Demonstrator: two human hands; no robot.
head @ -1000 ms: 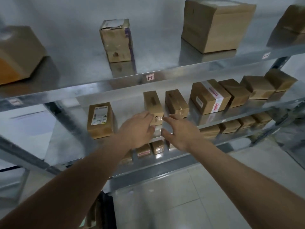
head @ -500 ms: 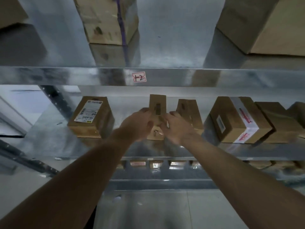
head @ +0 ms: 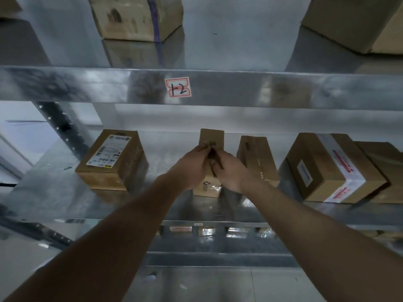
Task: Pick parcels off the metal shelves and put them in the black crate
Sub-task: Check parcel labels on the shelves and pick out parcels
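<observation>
Narrow parcel (head: 212, 138) on the metal shelf (head: 54, 192), middle hidden under both hands' (head: 192, 166) (head: 229, 171) closed grip.

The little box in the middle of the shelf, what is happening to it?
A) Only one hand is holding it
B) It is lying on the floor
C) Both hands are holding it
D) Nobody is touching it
C: the left hand and the right hand both wrap around the small cardboard box, which stands on the metal shelf.
</observation>
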